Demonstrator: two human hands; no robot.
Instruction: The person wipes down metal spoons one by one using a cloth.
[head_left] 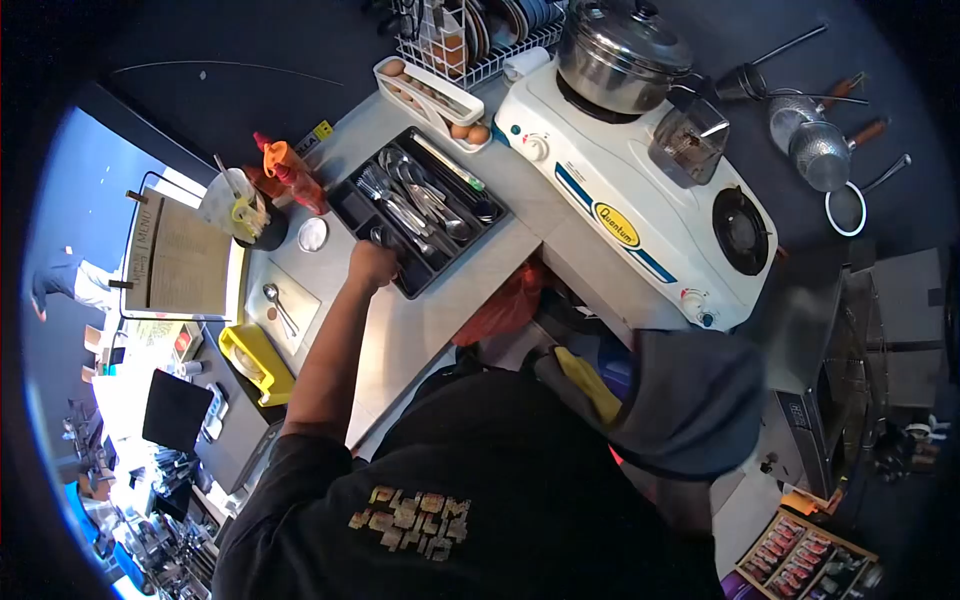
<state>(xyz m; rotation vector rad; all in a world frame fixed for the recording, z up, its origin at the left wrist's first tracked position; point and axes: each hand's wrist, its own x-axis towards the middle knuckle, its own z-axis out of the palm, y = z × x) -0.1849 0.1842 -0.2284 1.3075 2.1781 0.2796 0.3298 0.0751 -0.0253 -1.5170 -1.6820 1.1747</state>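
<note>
Reaching over the bench (392,335) — your left hand (374,264) is at the near-left side of the black cutlery tray (413,287). Fingers look curled down at its edge compartment; you can't tell from this angle whether they pinch anything. Your right hand is out of view.

Tray sits at a slant on the bench. Metal cutlery (412,200) lies bunched in its middle compartments, handles and bowls overlapping. Just beside the tray, on your left: a round white item (313,234) and a red bottle (303,188). Nearer you, two spoons (283,312) lie together on a pale flat sheet (300,290), with a yellow holder (257,366) beyond them to the left.

Past the tray's far end — an egg holder (452,126) with brown eggs, then a white two-burner stove (570,165), lidded pot (618,68) on one burner.
</note>
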